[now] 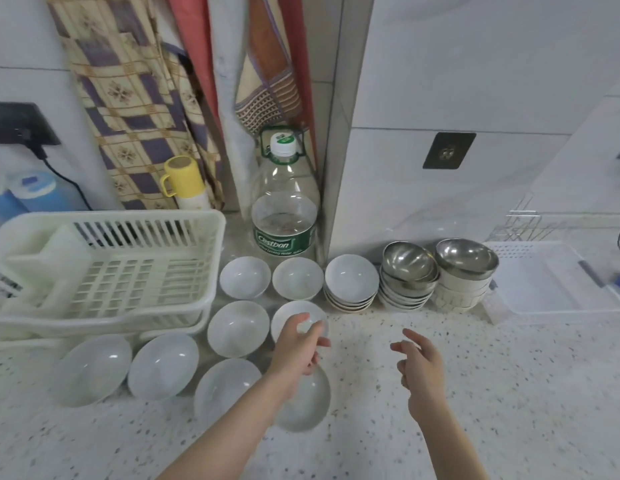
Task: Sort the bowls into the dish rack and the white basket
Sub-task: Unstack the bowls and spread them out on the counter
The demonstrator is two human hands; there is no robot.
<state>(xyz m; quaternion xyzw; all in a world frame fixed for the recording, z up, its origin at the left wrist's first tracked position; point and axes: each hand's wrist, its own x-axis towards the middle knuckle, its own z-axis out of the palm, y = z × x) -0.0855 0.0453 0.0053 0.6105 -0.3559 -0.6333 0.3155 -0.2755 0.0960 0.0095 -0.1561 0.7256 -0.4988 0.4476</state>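
Reaching over a speckled worktop (440, 427), left hand (296, 348) hovers w/ fingers loosely spread above a white bowl (294, 315), gripping nothing. Right hand (417, 362) floats nearby, fingers relaxed, apart from everything. Eight white bowls sit loose near the dish rack (104, 271) at left. Stacks of white & steel bowls (409, 263) stand beside a white basket (551, 282) at right.

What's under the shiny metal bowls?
Each shiny metal bowl tops a pile of bowls on the counter. Only the rims show; their insides are covered.
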